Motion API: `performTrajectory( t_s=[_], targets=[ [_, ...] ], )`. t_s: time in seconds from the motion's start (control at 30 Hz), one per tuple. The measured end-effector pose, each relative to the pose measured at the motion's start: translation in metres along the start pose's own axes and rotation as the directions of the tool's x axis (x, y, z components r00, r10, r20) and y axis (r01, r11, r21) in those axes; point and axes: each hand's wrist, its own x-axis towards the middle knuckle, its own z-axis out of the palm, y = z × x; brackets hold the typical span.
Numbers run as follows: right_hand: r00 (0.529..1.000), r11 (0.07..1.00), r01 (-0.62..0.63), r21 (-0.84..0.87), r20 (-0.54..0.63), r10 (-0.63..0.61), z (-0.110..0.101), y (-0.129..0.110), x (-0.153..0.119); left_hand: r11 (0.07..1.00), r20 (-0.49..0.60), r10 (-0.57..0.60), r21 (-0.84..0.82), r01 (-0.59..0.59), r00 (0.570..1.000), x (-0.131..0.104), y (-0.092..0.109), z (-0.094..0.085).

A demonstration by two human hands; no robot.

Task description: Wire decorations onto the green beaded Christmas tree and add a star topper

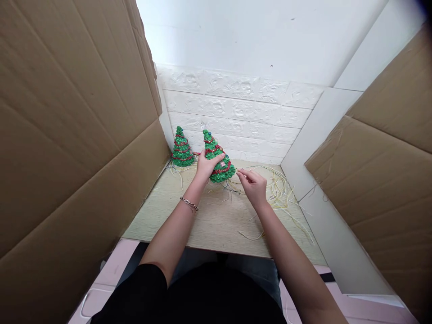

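My left hand (206, 166) is wrapped round a small green beaded Christmas tree (221, 163) with red garlands and a clear star on its tip. The tree leans to the left above the table, its base turned toward my right hand (252, 182). At that base, my right thumb and forefinger are pinched together; a thin pale strand seems to be between them, though it is too small to be sure. Loose threads hang below the tree. A second beaded Christmas tree (182, 148) stands upright to the left, without a star on top.
A tangle of white and yellow cords (280, 191) spreads over the right side of the wooden table (216, 225). Cardboard walls (141, 153) rise at left and right. A white brick-patterned wall (243, 108) closes off the back.
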Motion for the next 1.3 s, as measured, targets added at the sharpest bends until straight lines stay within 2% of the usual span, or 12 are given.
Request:
performTrajectory(
  t_s=[0.23, 0.47, 0.63, 0.93, 1.13, 1.3],
  targets=[
    [0.996, 0.999, -0.004, -0.050, 0.084, 0.008, 0.006, 0.001, -0.001, 0.998, 0.020, 0.006, 0.054, -0.007, 1.000, -0.002, -0.002, 0.002],
    [0.983, 0.990, -0.136, 0.032, 0.132, 0.131, 0.011, 0.007, -0.002, 0.998, 0.044, -0.024, 0.052, 0.021, 0.999, -0.005, 0.000, 0.005],
    [0.979, 0.980, -0.181, 0.082, 0.106, 0.172, 0.013, 0.010, -0.004, 0.999, 0.097, -0.011, 0.043, 0.007, 0.995, -0.007, 0.000, 0.006],
    [0.998, 0.994, -0.063, -0.089, 0.001, 0.063, 0.014, 0.011, -0.007, 0.999, 0.142, -0.052, 0.008, 0.052, 0.988, -0.008, -0.002, 0.008],
    [0.998, 0.990, -0.060, -0.125, -0.011, 0.059, 0.014, 0.007, -0.009, 0.980, 0.178, -0.129, -0.127, 0.153, 0.976, -0.012, 0.001, 0.010],
    [0.999, 0.992, -0.033, -0.125, -0.044, 0.028, 0.016, 0.006, -0.011, 0.968, 0.179, -0.142, -0.182, 0.174, 0.974, -0.013, 0.001, 0.013]
  ],
)
